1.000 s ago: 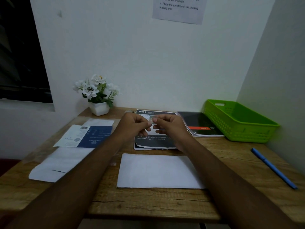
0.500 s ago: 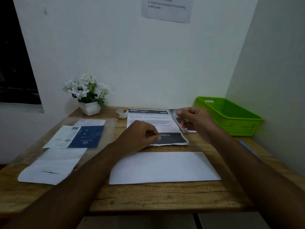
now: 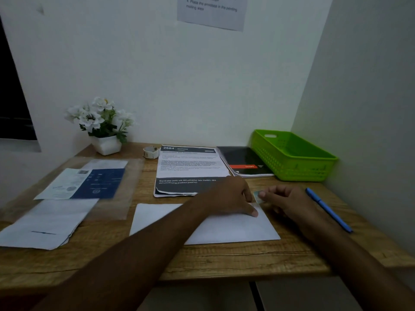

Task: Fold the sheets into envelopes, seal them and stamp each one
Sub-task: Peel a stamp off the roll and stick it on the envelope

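A white folded envelope (image 3: 235,230) lies flat on the wooden desk (image 3: 224,261) in front of me. My left hand (image 3: 226,198) rests on its top right corner, thumb pressed on the paper and fingertips next to a small stamp (image 3: 257,197). My right hand (image 3: 289,203) pinches that stamp between thumb and fingers, right at the envelope's top right corner. Whether the stamp touches the paper cannot be seen.
A green basket (image 3: 292,158) stands at the back right, with a dark booklet (image 3: 242,160) and a printed sheet (image 3: 188,169) beside it. A blue pen (image 3: 327,209) lies right of my hand. Tape roll (image 3: 151,152), flower pot (image 3: 105,144), a leaflet (image 3: 89,182) and white papers (image 3: 45,225) sit left.
Both hands left the printed sheet at the back. My right hand reached toward the booklet, then came down with the stamp to the envelope's corner, where my left hand joined it.
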`<state>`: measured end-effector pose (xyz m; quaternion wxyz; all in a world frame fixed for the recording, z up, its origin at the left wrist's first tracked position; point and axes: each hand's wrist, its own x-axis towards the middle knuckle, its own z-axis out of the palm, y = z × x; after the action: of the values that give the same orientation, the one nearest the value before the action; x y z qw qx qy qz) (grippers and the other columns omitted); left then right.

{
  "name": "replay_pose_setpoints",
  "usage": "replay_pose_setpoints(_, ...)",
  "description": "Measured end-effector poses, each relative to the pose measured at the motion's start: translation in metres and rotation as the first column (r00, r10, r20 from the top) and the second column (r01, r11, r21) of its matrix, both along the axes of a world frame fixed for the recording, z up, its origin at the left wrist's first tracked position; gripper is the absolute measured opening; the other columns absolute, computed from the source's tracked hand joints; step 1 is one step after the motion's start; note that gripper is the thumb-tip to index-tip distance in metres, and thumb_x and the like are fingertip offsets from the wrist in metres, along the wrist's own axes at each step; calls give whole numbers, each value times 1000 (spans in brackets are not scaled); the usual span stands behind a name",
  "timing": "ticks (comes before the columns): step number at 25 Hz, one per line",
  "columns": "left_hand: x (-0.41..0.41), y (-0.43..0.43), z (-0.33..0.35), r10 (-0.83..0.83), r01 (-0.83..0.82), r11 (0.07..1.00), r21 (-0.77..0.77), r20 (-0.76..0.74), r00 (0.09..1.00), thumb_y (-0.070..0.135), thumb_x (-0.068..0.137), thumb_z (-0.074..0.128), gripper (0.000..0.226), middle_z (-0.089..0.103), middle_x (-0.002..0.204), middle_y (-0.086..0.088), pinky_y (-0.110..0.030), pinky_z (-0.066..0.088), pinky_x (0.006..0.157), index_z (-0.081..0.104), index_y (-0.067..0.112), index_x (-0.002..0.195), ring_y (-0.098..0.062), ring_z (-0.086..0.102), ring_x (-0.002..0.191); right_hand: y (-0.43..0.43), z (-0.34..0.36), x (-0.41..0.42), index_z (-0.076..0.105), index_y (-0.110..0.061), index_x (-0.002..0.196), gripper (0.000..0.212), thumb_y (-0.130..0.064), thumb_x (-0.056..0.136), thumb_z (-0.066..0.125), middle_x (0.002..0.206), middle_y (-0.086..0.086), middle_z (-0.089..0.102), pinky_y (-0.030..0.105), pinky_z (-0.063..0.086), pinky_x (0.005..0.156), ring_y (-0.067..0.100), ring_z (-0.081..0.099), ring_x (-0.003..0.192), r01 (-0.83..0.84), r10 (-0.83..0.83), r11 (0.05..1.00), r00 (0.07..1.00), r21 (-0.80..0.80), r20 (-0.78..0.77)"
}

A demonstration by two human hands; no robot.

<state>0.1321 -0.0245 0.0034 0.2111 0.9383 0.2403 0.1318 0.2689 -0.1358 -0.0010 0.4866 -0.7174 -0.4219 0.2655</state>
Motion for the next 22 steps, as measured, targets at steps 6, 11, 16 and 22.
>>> replay_pose_setpoints(6, 1, 4, -5, 41, -18, 978, -209, 109, 993, 28, 69, 81, 17, 56, 62, 9, -20, 39, 54, 66, 22, 73, -3, 50, 56, -4, -5, -2, 74, -15, 93, 12, -16, 80, 74, 61, -1, 70, 16, 38, 42, 3, 47, 44, 0, 1, 997, 1000, 75, -8)
replay_pose_setpoints(11, -3, 7, -2, 178, -53, 900, -432, 254, 951, 12, 73, 78, 13, 69, 72, -2, -16, 45, 55, 75, 10, 85, -4, 58, 61, -6, -5, -7, 74, -5, 89, 15, -6, 75, 78, 56, -3, 69, 10, 38, 41, -4, 53, 42, 4, 9, 987, 997, 163, -82)
replay_pose_setpoints(16, -7, 3, 0, 238, -87, 886, -456, 284, 929, 4, 78, 68, 16, 73, 81, -6, -8, 44, 52, 77, 14, 87, -3, 60, 64, -1, -10, -7, 76, -9, 85, 9, -14, 78, 77, 52, -7, 66, 15, 37, 44, 1, 47, 42, 37, -31, 985, 999, 168, -35)
replay_pose_setpoints(22, -8, 3, 0, 254, -92, 891, -444, 320, 913, 10, 81, 67, 13, 72, 73, 1, -8, 42, 51, 78, 17, 84, 3, 57, 57, 6, -12, -7, 75, -12, 83, 8, -15, 77, 79, 72, 2, 75, 17, 44, 50, -2, 62, 55, 60, -55, 982, 998, 177, -34)
